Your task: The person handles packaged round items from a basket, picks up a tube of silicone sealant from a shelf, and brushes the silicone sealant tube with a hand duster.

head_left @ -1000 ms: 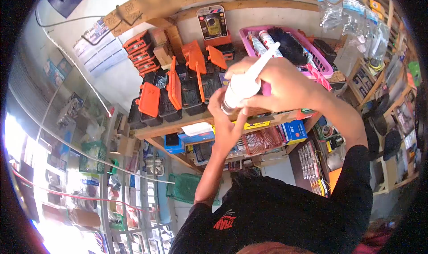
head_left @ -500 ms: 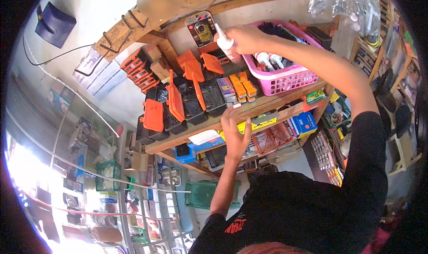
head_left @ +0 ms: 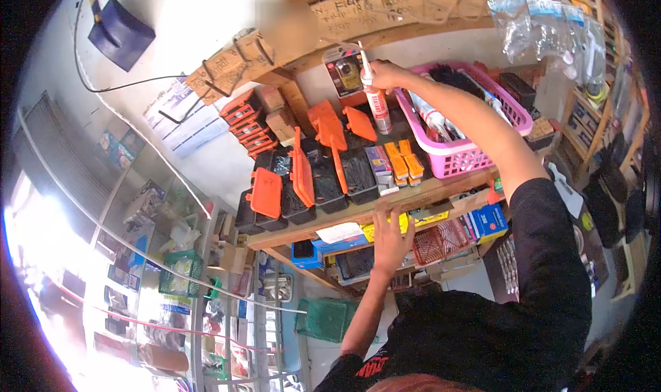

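My right hand [head_left: 387, 75] is closed around the upper part of a white sealant tube [head_left: 378, 108] with red lettering and a long pointed nozzle. The tube stands upright on the wooden shelf, left of a pink plastic basket [head_left: 460, 163] that holds more white tubes and dark items. At the shelf's front edge, my left hand [head_left: 392, 240] is raised with its fingers apart and nothing in them. Nearest to it are small orange-yellow boxes [head_left: 406, 163] and a purple box [head_left: 379, 162]. Behind the tube is a blister-packed item [head_left: 344, 72].
Black bins with orange lids [head_left: 303, 168] line the shelf's left part. A wooden beam [head_left: 406, 10] runs above the shelf. Plastic packets [head_left: 544, 30] hang at upper right. A blue 3M box [head_left: 487, 220] sits on the lower level, and a green basket [head_left: 327, 320] is below.
My right hand has brought the tube down from a tilted, raised position to upright on the shelf. My left hand stays open near the shelf edge. The camera view has shifted.
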Demonstrator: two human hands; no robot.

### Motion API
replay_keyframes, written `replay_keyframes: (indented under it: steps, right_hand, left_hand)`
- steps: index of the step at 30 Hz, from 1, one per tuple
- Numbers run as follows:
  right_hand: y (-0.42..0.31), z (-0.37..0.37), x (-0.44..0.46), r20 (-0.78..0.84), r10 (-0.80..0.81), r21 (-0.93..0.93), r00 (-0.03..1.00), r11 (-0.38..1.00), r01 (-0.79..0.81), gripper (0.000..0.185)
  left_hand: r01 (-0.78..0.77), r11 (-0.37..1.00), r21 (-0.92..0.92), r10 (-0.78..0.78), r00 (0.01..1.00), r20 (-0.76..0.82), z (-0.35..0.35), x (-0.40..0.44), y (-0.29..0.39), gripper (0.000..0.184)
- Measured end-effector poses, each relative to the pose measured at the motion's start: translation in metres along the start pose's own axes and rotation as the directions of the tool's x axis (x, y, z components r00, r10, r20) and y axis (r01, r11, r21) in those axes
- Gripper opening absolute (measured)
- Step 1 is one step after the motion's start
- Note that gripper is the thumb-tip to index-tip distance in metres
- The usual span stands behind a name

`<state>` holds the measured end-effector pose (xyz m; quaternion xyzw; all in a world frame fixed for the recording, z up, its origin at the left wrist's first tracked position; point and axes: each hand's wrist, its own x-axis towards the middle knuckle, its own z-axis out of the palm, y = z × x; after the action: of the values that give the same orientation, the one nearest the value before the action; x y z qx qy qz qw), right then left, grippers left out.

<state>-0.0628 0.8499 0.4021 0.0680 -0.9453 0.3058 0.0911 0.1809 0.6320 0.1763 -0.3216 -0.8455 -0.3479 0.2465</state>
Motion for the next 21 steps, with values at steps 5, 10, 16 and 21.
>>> replay_keyframes:
  steps: [5,10,16,21]
  right_hand:
    - [0.01,0.012,0.038,0.041,0.091,0.117,0.995,0.989,-0.095,0.04]
    - [0.012,0.024,0.055,0.061,0.136,0.273,0.989,0.951,-0.147,0.052]
    - [0.029,0.031,0.067,-0.007,0.177,0.335,0.984,0.928,-0.165,0.082]
    - [0.02,0.015,0.045,-0.004,0.198,0.074,0.98,0.978,-0.197,0.102]
  left_hand:
    - [0.0,1.0,-0.015,0.001,0.999,0.034,-0.008,0.003,0.009,0.049]
    - [-0.011,1.0,-0.002,0.011,0.997,0.08,-0.012,0.003,0.008,0.055]
    - [0.01,1.0,-0.001,-0.01,0.988,0.156,-0.011,0.004,0.009,0.058]
    - [-0.021,0.998,0.054,0.012,0.988,0.156,-0.014,0.006,0.011,0.06]
